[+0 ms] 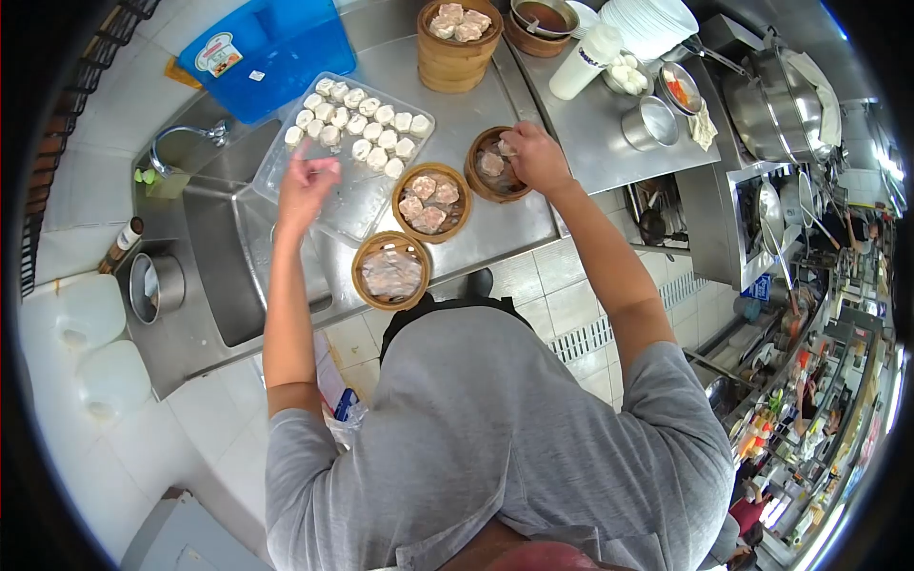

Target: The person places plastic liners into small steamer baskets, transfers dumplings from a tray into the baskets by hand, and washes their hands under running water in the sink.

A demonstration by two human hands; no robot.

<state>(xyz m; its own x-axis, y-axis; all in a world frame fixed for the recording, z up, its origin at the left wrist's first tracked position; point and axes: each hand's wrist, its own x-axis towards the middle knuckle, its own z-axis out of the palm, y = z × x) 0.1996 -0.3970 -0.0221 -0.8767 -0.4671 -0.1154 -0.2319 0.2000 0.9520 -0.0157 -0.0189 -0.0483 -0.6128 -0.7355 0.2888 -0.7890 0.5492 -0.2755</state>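
Note:
My right hand [538,160] reaches into a small bamboo steamer [471,179], fingers closed on a pale dumpling [506,148]. Another dumpling [491,165] lies in that steamer. Over the left side of a clear plastic tray [354,224] hovers my left hand [307,188], slightly blurred, its fingers apart and nothing visible in them. Rows of white-topped dumplings [363,124] fill the tray's far part. Close by, a second steamer [464,215] holds several open-topped dumplings [429,203]. Nearest my body, a third steamer [358,276] has a pale, wrinkled layer inside, hard to make out.
A tall stack of steamers [455,65] with dumplings on top stands at the back. Left are a sink [224,238] with a tap [190,135] and a blue plastic container [276,57]. Right are a white bottle [584,65], plates [652,21], metal bowls and a large pot [771,105].

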